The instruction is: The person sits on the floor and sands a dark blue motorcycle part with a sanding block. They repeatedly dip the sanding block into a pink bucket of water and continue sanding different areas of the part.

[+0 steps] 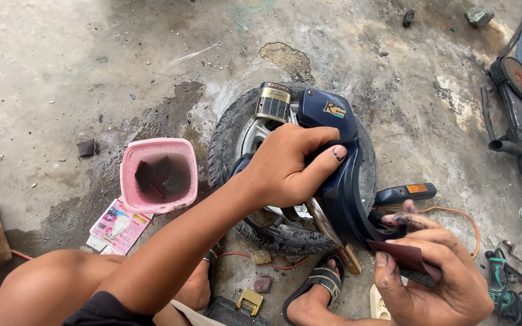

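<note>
A dark navy blue panel [339,181] with a small gold mark lies on a black tyre [231,136] with a silver-grey rim. A reddish-brown sheet [403,256] is near right. A pink tub [129,181] holding dark squares is left. The floor [92,60] is grey, stained darker. An orange cable [454,212] runs right.

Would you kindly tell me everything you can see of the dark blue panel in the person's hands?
The dark blue panel looks like a glossy plastic scooter cover, curved and bent. It lies across a tyre on the concrete floor. The left hand grips its middle, thumb across the front. The right hand holds a reddish sandpaper piece against its lower end.
</note>
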